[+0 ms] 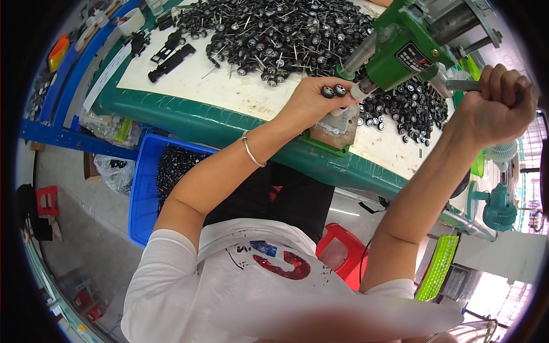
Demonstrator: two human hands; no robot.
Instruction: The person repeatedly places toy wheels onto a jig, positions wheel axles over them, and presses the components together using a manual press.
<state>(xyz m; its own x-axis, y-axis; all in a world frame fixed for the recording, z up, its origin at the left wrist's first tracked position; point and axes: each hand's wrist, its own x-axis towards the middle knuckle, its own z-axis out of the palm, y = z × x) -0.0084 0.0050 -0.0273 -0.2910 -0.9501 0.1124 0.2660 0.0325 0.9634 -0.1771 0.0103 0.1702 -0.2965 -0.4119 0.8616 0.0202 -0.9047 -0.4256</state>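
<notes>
A green hand press (pixel 394 64) stands at the far right of the bench. My left hand (pixel 311 102) is closed at its white-tipped ram, with small black toy wheels (pixel 328 92) with silver hubs showing between the fingers. What the fingertips hold directly under the ram is partly hidden. My right hand (pixel 496 111) is wrapped round the grey press lever (pixel 463 85), raised to the right of the press. Behind my left hand spreads a large heap of wheels on metal axles (pixel 274 40). Loose black wheels (pixel 400 108) lie to the right, past the press base (pixel 327 140).
Black plastic chassis pieces (pixel 171 62) lie on the white bench top (pixel 240 94), left of the heap. A blue bin (pixel 140 194) of small dark parts stands below the bench edge. Near my right forearm are a red stool (pixel 343 251) and a green fan (pixel 500 207).
</notes>
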